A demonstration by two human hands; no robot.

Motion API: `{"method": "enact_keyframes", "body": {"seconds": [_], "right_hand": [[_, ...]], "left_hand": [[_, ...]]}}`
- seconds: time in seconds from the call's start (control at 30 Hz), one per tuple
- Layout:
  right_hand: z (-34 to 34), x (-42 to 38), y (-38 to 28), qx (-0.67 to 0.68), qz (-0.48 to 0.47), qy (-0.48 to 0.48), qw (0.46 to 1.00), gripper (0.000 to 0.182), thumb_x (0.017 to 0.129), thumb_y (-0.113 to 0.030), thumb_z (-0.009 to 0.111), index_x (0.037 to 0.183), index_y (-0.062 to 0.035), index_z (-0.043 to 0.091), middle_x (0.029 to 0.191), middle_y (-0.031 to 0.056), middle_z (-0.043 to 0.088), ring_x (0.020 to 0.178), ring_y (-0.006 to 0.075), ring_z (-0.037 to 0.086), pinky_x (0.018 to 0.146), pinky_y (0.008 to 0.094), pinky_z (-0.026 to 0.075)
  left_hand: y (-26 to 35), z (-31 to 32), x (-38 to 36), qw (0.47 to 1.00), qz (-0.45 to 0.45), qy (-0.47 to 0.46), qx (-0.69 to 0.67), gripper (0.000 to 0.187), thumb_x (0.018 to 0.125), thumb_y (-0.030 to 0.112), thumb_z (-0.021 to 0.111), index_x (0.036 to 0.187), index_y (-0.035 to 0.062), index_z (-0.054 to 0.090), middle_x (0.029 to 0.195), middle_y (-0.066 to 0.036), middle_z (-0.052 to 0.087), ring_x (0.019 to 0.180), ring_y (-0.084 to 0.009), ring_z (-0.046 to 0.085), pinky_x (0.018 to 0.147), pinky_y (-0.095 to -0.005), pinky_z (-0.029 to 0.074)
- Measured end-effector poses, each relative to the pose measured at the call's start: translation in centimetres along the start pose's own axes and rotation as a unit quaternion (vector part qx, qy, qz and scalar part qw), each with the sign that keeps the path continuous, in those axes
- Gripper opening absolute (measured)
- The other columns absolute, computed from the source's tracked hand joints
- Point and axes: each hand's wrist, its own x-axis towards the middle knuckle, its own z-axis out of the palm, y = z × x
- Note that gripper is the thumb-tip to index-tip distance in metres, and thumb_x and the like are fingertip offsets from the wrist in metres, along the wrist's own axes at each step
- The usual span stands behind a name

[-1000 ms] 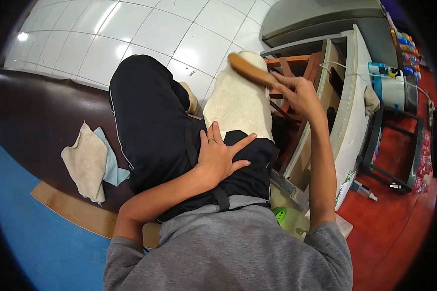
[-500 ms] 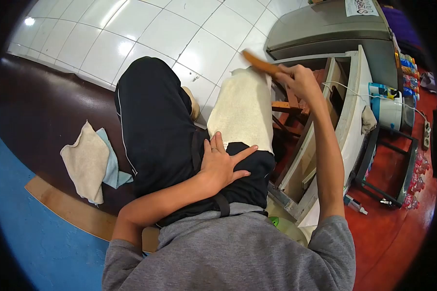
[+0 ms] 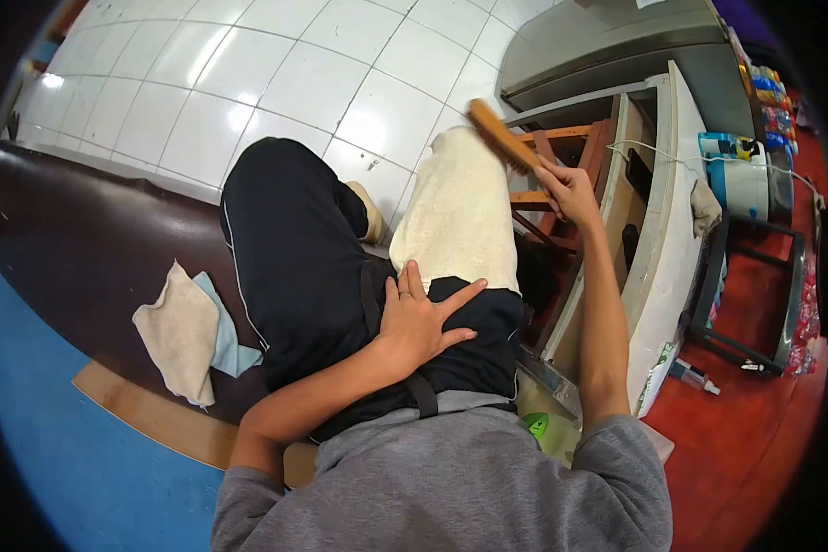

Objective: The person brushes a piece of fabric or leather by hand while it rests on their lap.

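A cream cloth lies over my right thigh and knee, on top of black trousers. My left hand rests flat with spread fingers at the cloth's near edge, some fingertips on the fabric and the thumb on the trousers. In my right hand is the handle of a wooden brush with dark bristles. The brush slants up and left beside the knee, its bristle side toward the cloth's right edge.
A beige cloth and a light blue cloth lie on the brown seat to my left. At right stands a white cabinet with wooden pieces inside. A black metal frame and a bottle are on the red floor.
The brush has moved slightly down and right, and its bristles now show. My right hand has lowered a little. My left hand stays in place while the view has shifted slightly.
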Motion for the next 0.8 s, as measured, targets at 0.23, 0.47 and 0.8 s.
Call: {"method": "enact_keyframes", "body": {"seconds": [0.23,0.47,0.8], "right_hand": [[-1.3,-9.5,2.0,0.208,0.116,-0.299,0.924,0.037,0.091,-0.002,0.069,0.127,-0.0065,0.068,0.063,0.0029,0.058,0.042,0.0053,0.044,0.037,0.023,0.034],[5.6,-6.6,9.9,0.262,0.111,0.108,0.953,0.037,0.102,-0.026,0.06,0.134,-0.0072,0.063,0.067,-0.0029,0.053,0.045,0.0031,0.045,0.038,0.0208,0.033],[9.9,-11.2,11.3,0.278,0.052,0.083,0.956,0.039,0.107,-0.038,0.046,0.098,-0.0041,0.064,0.06,-0.0024,0.048,0.047,0.0084,0.048,0.043,0.0268,0.036]], "left_hand": [[0.3,-0.2,0.1,1.0,0.007,-0.014,0.02,0.077,0.088,0.074,0.046,0.156,0.0489,0.02,0.132,-0.052,0.039,0.127,-0.0594,0.046,0.102,-0.0619,0.039],[0.5,-0.5,0.5,0.998,0.021,-0.036,0.041,0.078,0.089,0.074,0.046,0.157,0.0444,0.021,0.131,-0.053,0.039,0.126,-0.0605,0.046,0.098,-0.0619,0.043],[0.9,-0.2,0.7,0.998,0.046,-0.001,0.045,0.077,0.088,0.072,0.051,0.156,0.0429,0.028,0.128,-0.052,0.042,0.117,-0.0605,0.054,0.093,-0.06,0.047]]}}
